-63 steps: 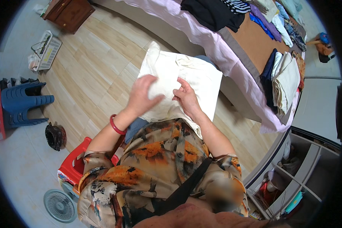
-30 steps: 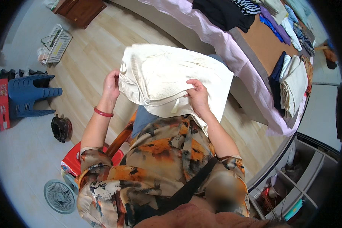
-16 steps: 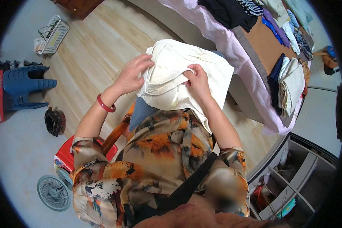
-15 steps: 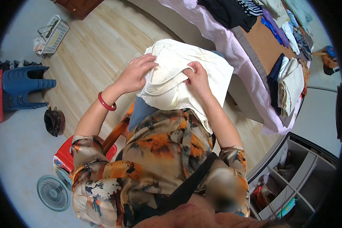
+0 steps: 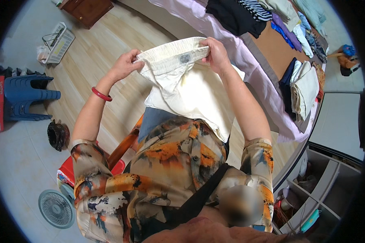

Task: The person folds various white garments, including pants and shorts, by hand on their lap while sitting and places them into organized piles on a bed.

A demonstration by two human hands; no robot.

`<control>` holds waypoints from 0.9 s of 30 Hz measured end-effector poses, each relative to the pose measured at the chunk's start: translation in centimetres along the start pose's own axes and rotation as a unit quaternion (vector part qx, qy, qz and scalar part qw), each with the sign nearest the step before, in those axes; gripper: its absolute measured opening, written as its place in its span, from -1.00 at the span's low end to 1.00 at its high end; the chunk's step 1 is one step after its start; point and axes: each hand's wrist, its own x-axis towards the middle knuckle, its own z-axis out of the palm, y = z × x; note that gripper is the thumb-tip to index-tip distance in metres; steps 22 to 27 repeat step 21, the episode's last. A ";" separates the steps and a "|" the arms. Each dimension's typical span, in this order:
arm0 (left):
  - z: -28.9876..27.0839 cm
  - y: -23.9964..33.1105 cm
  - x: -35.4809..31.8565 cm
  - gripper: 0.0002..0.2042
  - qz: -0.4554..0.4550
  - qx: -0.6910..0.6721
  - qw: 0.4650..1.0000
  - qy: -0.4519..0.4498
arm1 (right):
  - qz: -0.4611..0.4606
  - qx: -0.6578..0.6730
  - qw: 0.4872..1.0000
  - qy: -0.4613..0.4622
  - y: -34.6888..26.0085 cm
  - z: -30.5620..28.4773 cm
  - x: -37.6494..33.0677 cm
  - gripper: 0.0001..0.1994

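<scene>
A pair of cream-white pants (image 5: 190, 89) lies across my lap, its elastic waistband lifted and stretched out between both hands. At the waistband's left end, my left hand (image 5: 125, 65) pinches the edge between thumb and fingers; a red bangle (image 5: 101, 94) circles that wrist. Gripping the other end is my right hand (image 5: 217, 54), just beside a round grey print on the gathered band. The lower part of the pants drapes in loose folds over my blue-clad thighs (image 5: 158, 115).
To the right, a bed with a pink sheet (image 5: 267, 89) bears folded clothes (image 5: 305, 89) and dark garments (image 5: 235, 18). Blue stools (image 5: 26, 97), a white basket (image 5: 61, 44) and a grey fan (image 5: 56, 207) stand at left. Open drawer compartments (image 5: 312, 186) are at lower right.
Both hands have moved apart and farther from my body, raising the waistband off my lap and pulling it wide. My left hand, flat on the cloth before, now pinches the band.
</scene>
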 end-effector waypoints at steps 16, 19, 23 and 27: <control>1.4 5.6 -2.9 -0.33 -0.072 -0.101 0.981 -0.146 | 0.019 -0.037 0.998 0.044 -10.6 -0.6 -3.5 -0.85; -0.2 5.7 -3.1 -0.35 -0.071 -0.038 0.990 -0.120 | 0.019 -0.003 0.999 0.028 -10.5 -0.6 -4.7 -0.82; -1.0 6.8 -3.8 -0.35 -0.050 -0.124 0.988 -0.082 | 0.017 -0.011 1.000 -0.018 -10.0 -2.8 -4.1 -0.79; -1.0 6.8 -3.8 -0.35 -0.050 -0.124 0.988 -0.082 | 0.017 -0.011 1.000 -0.018 -10.0 -2.8 -4.1 -0.79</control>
